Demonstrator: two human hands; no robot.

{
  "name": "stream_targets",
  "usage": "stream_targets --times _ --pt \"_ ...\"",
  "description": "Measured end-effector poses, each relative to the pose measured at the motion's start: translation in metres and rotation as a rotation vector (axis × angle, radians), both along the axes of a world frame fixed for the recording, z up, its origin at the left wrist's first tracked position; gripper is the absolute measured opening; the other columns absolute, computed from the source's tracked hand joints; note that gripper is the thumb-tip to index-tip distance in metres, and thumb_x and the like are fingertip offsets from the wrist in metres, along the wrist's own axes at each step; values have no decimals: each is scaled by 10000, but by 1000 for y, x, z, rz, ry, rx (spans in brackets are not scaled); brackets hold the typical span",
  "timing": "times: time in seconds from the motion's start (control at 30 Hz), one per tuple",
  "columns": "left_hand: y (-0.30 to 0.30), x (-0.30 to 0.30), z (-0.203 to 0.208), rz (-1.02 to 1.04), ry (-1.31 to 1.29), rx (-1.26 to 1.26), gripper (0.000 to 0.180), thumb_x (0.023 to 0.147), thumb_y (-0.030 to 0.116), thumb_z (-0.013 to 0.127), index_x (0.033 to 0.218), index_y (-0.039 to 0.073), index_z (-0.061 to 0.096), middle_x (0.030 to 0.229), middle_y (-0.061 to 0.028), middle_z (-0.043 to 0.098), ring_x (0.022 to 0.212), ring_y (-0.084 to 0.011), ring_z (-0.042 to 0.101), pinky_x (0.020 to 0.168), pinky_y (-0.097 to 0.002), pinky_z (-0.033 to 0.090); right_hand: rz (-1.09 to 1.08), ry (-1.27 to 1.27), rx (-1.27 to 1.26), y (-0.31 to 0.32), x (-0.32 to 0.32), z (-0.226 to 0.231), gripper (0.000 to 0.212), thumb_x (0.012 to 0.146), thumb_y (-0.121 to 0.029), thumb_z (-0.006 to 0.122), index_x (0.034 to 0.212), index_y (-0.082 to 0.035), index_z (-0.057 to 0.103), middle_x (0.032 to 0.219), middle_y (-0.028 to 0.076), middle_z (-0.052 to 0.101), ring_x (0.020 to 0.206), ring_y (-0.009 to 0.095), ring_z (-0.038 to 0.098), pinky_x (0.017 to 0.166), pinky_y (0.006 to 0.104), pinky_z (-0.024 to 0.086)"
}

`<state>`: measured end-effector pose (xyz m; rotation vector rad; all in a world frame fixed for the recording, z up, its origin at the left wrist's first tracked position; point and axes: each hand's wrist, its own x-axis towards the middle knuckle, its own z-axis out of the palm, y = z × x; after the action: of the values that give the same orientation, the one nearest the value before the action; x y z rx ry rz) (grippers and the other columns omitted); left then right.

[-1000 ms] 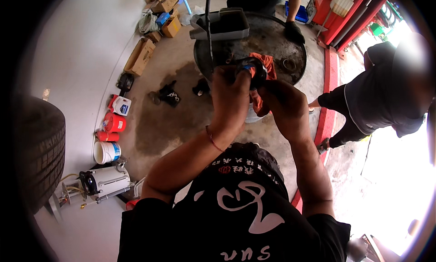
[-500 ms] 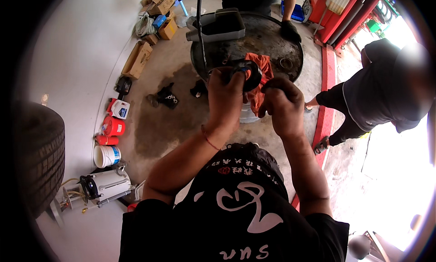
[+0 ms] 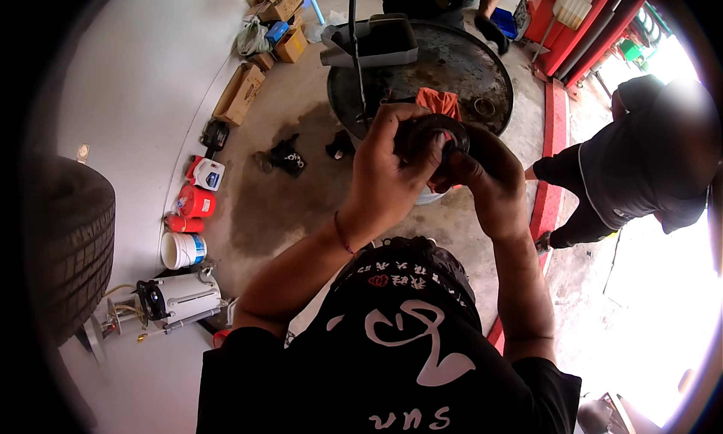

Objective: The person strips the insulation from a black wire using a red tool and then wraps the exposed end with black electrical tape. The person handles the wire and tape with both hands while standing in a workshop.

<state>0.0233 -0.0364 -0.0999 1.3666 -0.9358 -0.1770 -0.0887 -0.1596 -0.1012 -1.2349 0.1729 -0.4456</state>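
A round black part (image 3: 431, 123) with a ring-like rim is raised in front of me, above the near edge of a dark drum top (image 3: 452, 61). My left hand (image 3: 390, 161) is closed on its left side, with the thumb reaching onto its face. From the other side my right hand (image 3: 493, 179) grips it too, its thumb and bent fingers close to the centre. A bit of red shows in the middle of the part. Behind it an orange-red cloth (image 3: 438, 103) lies on the drum top. My fingers hide much of the part's underside.
A grey drain pan (image 3: 369, 56) sits on the drum, near a metal ring (image 3: 484, 106). Another person's gloved hand (image 3: 493, 35) is beyond it. At right a person (image 3: 640, 155) stands by a red lift rail (image 3: 553, 125). Boxes, containers and a tyre (image 3: 75, 253) line the left.
My right hand has moved in from beside the cloth and now grips the round black part with my left. The part has turned its face toward me. The far gloved hand has lifted off the drum.
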Motion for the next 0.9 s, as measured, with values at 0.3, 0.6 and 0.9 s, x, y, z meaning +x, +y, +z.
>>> stream_targets --times 0.3,0.6,0.9 --pt "20 7 7 -347 332 -84 559 957 15 644 1459 15 396 1233 -113 579 1027 -120 613 855 -297 537 -167 -136 190 9 1 8 601 971 -176 664 1414 65 338 1107 214 659 838 262 719 727 343 614" --pt "24 3 9 -142 17 -13 368 947 10 660 1307 -3 584 1161 -87 654 1026 -153 668 877 -275 554 -52 -155 293 21 -1 -4 610 932 -205 723 1372 82 411 1073 167 664 759 229 706 681 312 596" --pt "38 16 45 -24 -459 371 281 871 -10 726 1147 18 682 1025 -114 715 901 -197 722 759 -298 578 -142 -132 -7 16 -10 1 740 885 -59 756 1475 85 333 1278 159 595 1077 190 632 740 279 605"
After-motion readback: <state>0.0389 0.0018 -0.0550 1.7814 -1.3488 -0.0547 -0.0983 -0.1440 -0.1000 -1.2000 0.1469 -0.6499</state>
